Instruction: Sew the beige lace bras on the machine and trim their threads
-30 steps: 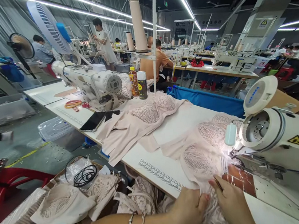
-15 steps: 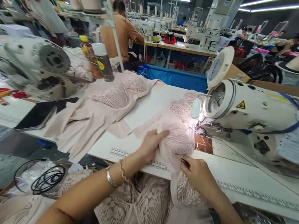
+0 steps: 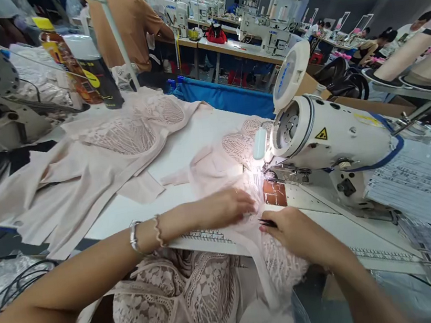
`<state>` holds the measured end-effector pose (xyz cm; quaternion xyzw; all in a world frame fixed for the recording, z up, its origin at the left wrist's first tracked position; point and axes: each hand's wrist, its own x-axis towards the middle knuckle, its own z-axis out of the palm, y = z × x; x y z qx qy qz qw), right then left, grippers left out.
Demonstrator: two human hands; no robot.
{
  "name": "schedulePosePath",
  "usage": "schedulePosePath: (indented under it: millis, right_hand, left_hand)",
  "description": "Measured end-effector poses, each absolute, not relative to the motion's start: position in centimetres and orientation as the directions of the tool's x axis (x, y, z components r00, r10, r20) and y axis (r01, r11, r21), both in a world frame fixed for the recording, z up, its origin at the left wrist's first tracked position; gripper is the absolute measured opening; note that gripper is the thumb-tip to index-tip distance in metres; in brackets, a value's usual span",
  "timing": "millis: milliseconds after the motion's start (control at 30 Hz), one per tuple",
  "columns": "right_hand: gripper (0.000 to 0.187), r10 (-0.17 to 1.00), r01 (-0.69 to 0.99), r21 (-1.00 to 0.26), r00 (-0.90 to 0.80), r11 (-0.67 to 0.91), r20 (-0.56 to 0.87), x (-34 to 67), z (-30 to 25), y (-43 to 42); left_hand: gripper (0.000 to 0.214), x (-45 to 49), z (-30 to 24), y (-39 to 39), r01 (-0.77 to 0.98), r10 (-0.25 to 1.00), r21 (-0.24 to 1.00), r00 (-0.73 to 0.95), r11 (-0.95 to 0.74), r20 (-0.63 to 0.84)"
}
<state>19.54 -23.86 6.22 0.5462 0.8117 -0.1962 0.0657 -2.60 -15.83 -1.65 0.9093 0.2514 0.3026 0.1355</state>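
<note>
A pale pink lace bra (image 3: 233, 146) lies under the lit needle area of a white sewing machine (image 3: 327, 139), and part of it hangs over the table's front edge. My left hand (image 3: 227, 206) is on its fabric just left of the needle, with the fingers curled down and slightly blurred. Close in front of the needle, my right hand (image 3: 293, 228) pinches a small dark pointed tool (image 3: 268, 222), whose exact kind is unclear. Its fingers also rest at the bra's edge. Another lace bra (image 3: 178, 299) lies on my lap below the table.
More pink lace garments (image 3: 117, 142) spread over the left of the white table (image 3: 191, 127). Behind them stand a yellow-capped bottle (image 3: 67, 64) and a dark spray can (image 3: 98, 73). A blue cloth bin (image 3: 223, 97) is beyond the table. A person in brown (image 3: 122, 25) sits farther back.
My left hand has shifted its hold from the bra cup to fabric nearer the needle. My right hand stays close to the bra's front edge. The view has turned, moving the background leftward.
</note>
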Motion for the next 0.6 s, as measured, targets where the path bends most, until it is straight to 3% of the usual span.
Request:
schedulePosePath:
  millis: [33,100,200,300,400,467,600]
  right_hand:
    - [0.013,0.839,0.893,-0.287,-0.432,0.347,-0.33,20.3,7.2,-23.3]
    - [0.02,0.788,0.854,-0.316,-0.51,0.414,-0.346,22.0,8.8,-22.1]
    - [0.033,0.816,0.876,-0.197,-0.481,0.44,-0.32,23.9,8.7,-20.3]
    - [0.023,0.939,0.957,-0.078,-0.288,0.278,-0.185,24.0,5.9,-19.0]
    - [0.013,0.998,0.978,-0.198,-0.069,0.067,-0.001,22.8,2.3,-17.9]
    - [0.009,0.997,0.956,-0.291,0.06,-0.046,0.038,21.9,0.5,-17.4]
    - [0.017,0.986,0.931,-0.345,0.154,-0.121,0.068,21.3,-0.9,-17.0]
  left_hand:
    - [0.027,-0.9,-1.8,-16.5,0.246,0.374,0.325,0.824,-0.913,0.427]
    - [0.035,1.7,-2.1,-17.1,0.129,0.214,0.25,0.912,-0.96,0.349]
    - [0.038,3.1,-2.4,-16.4,0.187,0.25,0.211,0.911,-0.959,0.328]
    - [0.041,2.7,-2.4,-14.4,0.147,0.213,0.207,0.914,-0.967,0.346]
    - [0.035,2.4,-2.3,-12.9,0.057,0.127,0.194,0.921,-0.979,0.368]
    - [0.032,2.6,-2.3,-12.7,0.044,0.117,0.206,0.927,-0.978,0.357]
    - [0.035,3.2,-2.9,-13.3,0.237,0.321,0.266,0.882,-0.934,0.344]
